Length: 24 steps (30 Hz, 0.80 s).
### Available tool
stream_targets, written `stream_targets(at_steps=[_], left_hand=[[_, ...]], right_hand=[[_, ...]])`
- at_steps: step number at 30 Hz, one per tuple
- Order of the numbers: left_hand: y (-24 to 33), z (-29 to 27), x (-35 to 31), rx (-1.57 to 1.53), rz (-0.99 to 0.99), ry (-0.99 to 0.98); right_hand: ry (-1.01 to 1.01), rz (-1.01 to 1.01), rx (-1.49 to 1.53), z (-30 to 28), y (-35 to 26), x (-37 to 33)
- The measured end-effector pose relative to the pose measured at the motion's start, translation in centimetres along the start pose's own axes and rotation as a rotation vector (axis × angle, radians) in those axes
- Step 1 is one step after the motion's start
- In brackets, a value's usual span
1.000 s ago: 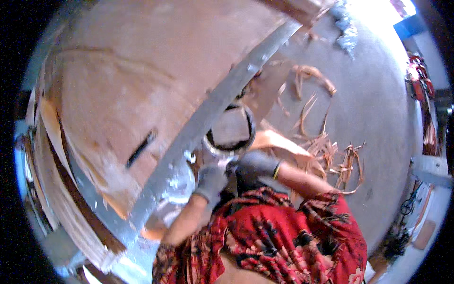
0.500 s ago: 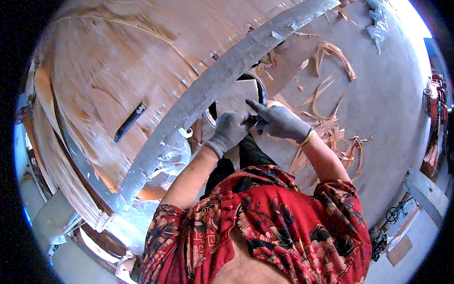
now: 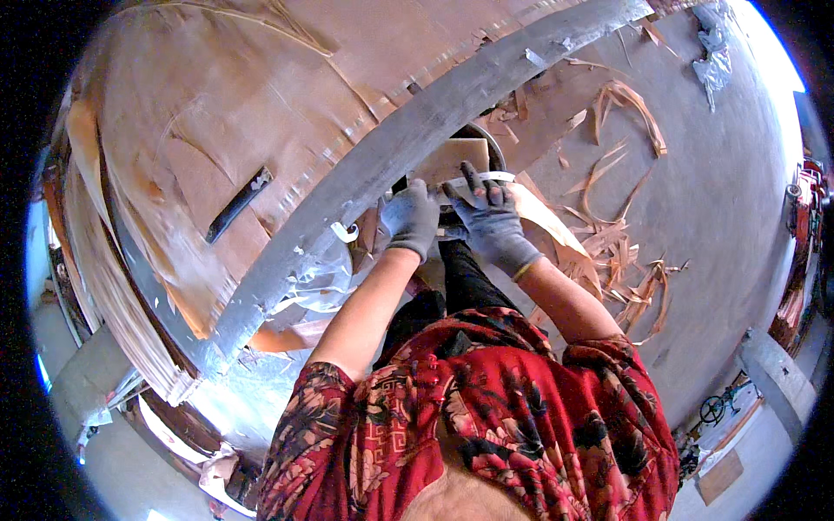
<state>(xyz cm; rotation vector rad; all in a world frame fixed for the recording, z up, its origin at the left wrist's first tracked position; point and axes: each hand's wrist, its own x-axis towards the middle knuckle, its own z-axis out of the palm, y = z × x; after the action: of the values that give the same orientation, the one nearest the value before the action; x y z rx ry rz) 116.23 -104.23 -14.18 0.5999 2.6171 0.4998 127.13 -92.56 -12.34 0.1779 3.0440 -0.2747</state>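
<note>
Between my knees and the grey beam stands a round dark container [image 3: 497, 154] with a pale rim, partly hidden by my hands. A flat tan slab [image 3: 460, 156] shows in its mouth. My left hand [image 3: 411, 217], in a grey glove, is curled at the container's near left side, thumb pointing up. What its fingers hold, if anything, is hidden. My right hand [image 3: 493, 224], gloved too, has its fingers stretched out and apart over the near right side, next to a curved pale strip [image 3: 497, 176]. Dark and light parts between the hands are too small to name.
A long grey beam [image 3: 382, 143] crosses in front of me. Beyond it lie wide brown veneer sheets [image 3: 234, 104] with a dark bar [image 3: 239, 206] on them. Torn veneer strips [image 3: 612, 243] litter the floor at right. Crumpled clear plastic [image 3: 326, 278] sits beside the beam.
My hands have drawn apart and off the slab's near part. The right hand's pointing finger has given way to spread fingers. A curved pale strip now shows beside it. The view has shifted slightly.
</note>
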Motion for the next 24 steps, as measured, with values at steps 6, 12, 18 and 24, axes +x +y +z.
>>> stream_targets(at_steps=[6, 12, 18, 24], left_hand=[[-1.2, -0.7, -1.6, -0.062, 0.024, 0.013], [-13.9, -10.4, -19.1, -0.105, -0.249, 0.049], [-21.8, -15.8, -32.1, -0.095, -0.487, 0.126], [-13.4, -17.9, -28.8, -0.435, -0.062, 0.068]], right_hand=[[0.026, 0.079, -0.189, 3.1, -1.3, -0.1], [0.27, 0.064, -0.175, 4.7, -1.6, 0.4], [0.074, 0.157, -0.113, 0.9, -3.3, 1.0], [-0.163, -0.691, 0.877, -12.0, -17.7, -1.1]])
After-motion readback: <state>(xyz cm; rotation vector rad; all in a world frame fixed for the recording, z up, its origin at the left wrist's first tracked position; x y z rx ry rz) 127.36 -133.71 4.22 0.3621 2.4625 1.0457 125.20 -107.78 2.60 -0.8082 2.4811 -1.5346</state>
